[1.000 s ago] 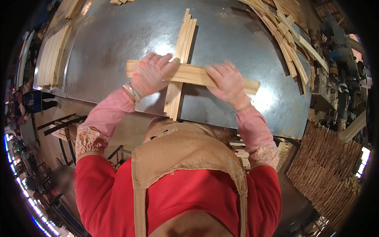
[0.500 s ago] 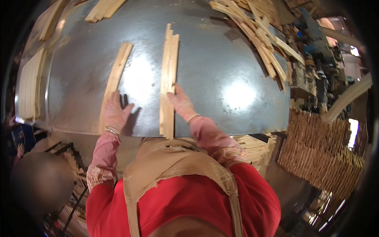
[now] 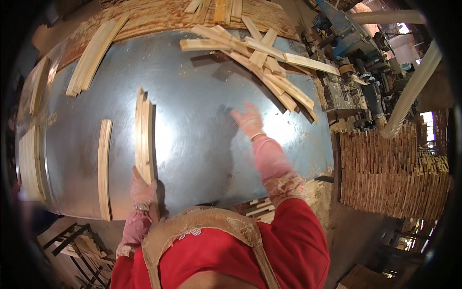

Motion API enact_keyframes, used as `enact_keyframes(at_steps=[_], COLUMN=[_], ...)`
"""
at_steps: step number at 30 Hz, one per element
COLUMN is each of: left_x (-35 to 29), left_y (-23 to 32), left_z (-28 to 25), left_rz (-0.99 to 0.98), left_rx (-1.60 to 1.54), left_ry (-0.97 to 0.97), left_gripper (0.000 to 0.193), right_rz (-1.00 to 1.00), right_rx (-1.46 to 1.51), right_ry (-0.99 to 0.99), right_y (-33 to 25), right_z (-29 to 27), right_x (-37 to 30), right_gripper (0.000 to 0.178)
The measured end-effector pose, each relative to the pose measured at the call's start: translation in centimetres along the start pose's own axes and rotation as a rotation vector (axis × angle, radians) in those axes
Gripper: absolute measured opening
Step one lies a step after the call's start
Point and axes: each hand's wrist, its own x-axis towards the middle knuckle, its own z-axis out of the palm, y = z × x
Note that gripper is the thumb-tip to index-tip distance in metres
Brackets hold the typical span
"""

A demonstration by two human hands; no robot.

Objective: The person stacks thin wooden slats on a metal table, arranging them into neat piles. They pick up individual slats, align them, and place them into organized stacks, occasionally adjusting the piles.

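Note:
My left hand (image 3: 143, 189), in a pale pink glove, is closed around the near part of a small bundle of wooden strips (image 3: 144, 132). The strips lie lengthwise on the metal-topped table (image 3: 197, 159), their far ends uneven. To the left of them is a single wooden strip (image 3: 104, 168), lying apart. My gloved right hand (image 3: 249, 122) is over the table with nothing in it, its fingers apart and slightly blurred. Just beyond it, a loose pile of wooden strips (image 3: 269, 72) lies crisscrossed at the far right.
Several strips (image 3: 96, 58) lie together at the far left, and a neat row of strips (image 3: 32, 166) stands by the left edge. On the right are a machine (image 3: 346, 36) with a ribbed hose (image 3: 414, 91) and a tall wood stack (image 3: 392, 173).
My right hand has left the middle strips and reached right toward the loose pile. My left hand has moved from the single strip to the bundle. The view has shifted.

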Motion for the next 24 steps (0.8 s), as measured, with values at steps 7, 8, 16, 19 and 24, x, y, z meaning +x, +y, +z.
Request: enact_keyframes(at_steps=[7, 8, 16, 19, 24], left_x=[0.6, 0.6, 0.0, -0.6, -0.2], left_y=[-4.1, -4.5, -2.2, -2.6, -1.9], left_z=[4.9, 5.1, 3.6, 4.1, 3.3], left_rz=[-0.003, -0.001, -0.07, -0.025, -0.083], left_rx=[-0.042, -0.07, 0.005, 0.007, 0.08], left_ry=[0.187, 0.191, 0.146, 0.176, 0.165], left_gripper=[0.109, 0.11, 0.105, 0.101, 0.105], right_rz=[0.081, 0.038, 0.05, -0.025, -0.09], right_rx=[-0.394, -0.416, -0.102, 0.027, 0.163], right_ry=[0.113, 0.048, -0.279, -0.074, -0.078], right_y=[11.7, 12.3, 11.6, 12.3, 10.1], right_z=[-11.2, -12.0, -12.2, -10.2, -4.8], right_x=[17.4, 19.1, 28.0, 23.7, 13.6], right_gripper=[0.101, 0.105, 0.123, 0.108, 0.089])
